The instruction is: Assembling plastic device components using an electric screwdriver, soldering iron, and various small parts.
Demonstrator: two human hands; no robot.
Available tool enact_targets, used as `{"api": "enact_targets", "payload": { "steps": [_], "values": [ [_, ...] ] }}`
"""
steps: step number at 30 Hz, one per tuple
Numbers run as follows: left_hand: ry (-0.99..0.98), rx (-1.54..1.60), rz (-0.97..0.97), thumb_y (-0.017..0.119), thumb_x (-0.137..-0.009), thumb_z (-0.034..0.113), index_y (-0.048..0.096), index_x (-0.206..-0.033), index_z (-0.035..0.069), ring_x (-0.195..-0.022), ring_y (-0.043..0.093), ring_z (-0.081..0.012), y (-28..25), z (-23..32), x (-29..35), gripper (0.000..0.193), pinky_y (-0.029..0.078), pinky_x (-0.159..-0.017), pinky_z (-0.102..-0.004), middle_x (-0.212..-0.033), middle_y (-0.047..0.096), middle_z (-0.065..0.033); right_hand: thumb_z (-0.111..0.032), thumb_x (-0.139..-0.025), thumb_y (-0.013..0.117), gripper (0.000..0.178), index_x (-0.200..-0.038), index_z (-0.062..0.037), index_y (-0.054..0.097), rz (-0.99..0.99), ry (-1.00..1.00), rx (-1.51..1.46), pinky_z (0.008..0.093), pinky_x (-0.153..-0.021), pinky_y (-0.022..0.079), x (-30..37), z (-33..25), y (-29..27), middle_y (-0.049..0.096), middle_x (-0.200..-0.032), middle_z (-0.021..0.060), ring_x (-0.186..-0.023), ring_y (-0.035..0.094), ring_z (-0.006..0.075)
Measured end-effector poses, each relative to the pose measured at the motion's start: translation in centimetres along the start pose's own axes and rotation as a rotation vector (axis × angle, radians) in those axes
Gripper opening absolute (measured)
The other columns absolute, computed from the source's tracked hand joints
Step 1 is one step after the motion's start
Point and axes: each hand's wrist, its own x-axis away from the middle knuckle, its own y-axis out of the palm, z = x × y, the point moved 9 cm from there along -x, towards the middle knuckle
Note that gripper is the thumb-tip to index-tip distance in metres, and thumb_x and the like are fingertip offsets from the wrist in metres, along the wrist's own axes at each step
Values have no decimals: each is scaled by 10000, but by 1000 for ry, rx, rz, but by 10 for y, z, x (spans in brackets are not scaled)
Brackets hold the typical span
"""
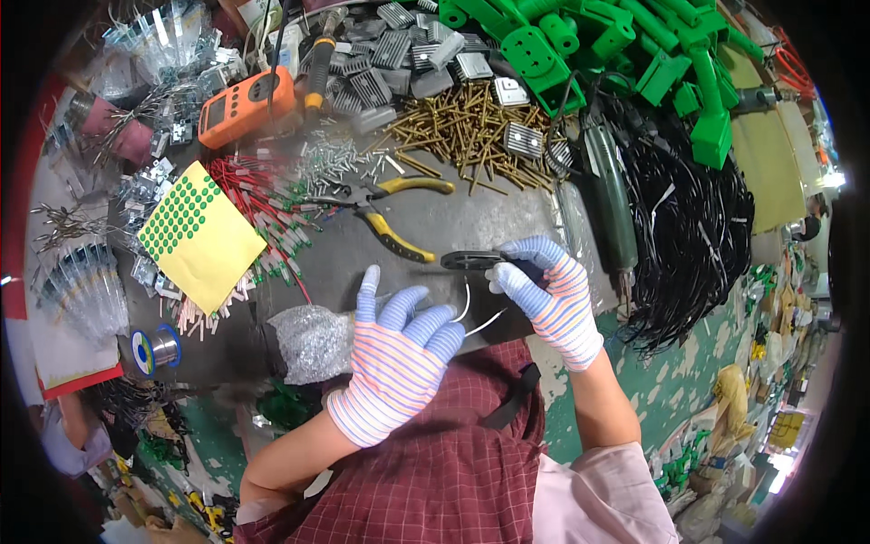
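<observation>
My right hand, in a striped glove with grey-blue fingers, pinches a flat round black part between thumb and fingers. A thin white wire hangs below that part, and another white wire end sticks out beside my left fingers. My left hand, gloved the same way, has its fingers spread, palm down; whether it touches the wires I cannot tell. Just beyond it lie pliers with yellow and black handles, jaws to the left. A clear crinkled plastic bag sits left of my left hand.
A yellow sheet with green round stickers overlies red wires. Behind are an orange multimeter, brass screws, finned metal blocks and green plastic parts. Rightward lie a dark electric screwdriver and black cables; solder spool leftward.
</observation>
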Motion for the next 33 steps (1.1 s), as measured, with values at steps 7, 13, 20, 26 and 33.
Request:
{"api": "enact_targets", "payload": {
  "steps": [7, 13, 20, 26, 33],
  "values": [
    [21, 141, 61, 708, -768, 208, 674, -915, 188, -1107, 561, -255, -1, 5, 5, 153, 225, -1128, -659, -1017, 659, 15, -51, -901, 688, 228, -1112, 17, 634, -85, 165, -53, 249, -744, 531, 17, 15, -3, 695, -925, 66, -810, 649, 105],
    [-110, 23, 65, 716, -740, 200, 658, -870, 181, -1037, 588, -237, -3, 2, -2, 144, 204, -1133, -664, -988, 660, 12, -91, -865, 737, 227, -1054, 4, 655, 55, 125, 117, 256, -710, 530, 63, 11, -16, 693, -859, 57, -783, 657, 106],
    [-192, 79, 70, 748, -707, 202, 596, -941, 108, -1177, 538, -364, -10, 0, -2, 294, 257, -1123, -620, -1223, 588, -138, -4, -775, 732, 264, -1025, -32, 652, 172, -414, 533, 363, -642, 545, 80, -10, 36, 673, -860, 143, -721, 675, 310],
    [-131, 214, -19, 775, -731, 294, 504, -1137, 105, -1253, 468, -422, -28, -25, 34, 524, 330, -1095, -562, -1347, 502, -194, -75, -764, 781, 316, -1059, -49, 670, 15, -535, 576, 384, -694, 553, 82, -3, 69, 690, -901, 136, -787, 680, 314],
    [-55, 40, -6, 748, -749, 496, 532, -1129, 105, -1131, 529, -362, -13, -33, 34, 586, 415, -951, -486, -1323, 537, -149, -131, -809, 757, 363, -1154, -58, 673, 2, -408, 604, 385, -721, 556, 79, -7, 73, 700, -964, 149, -828, 685, 321]
  ]
}}
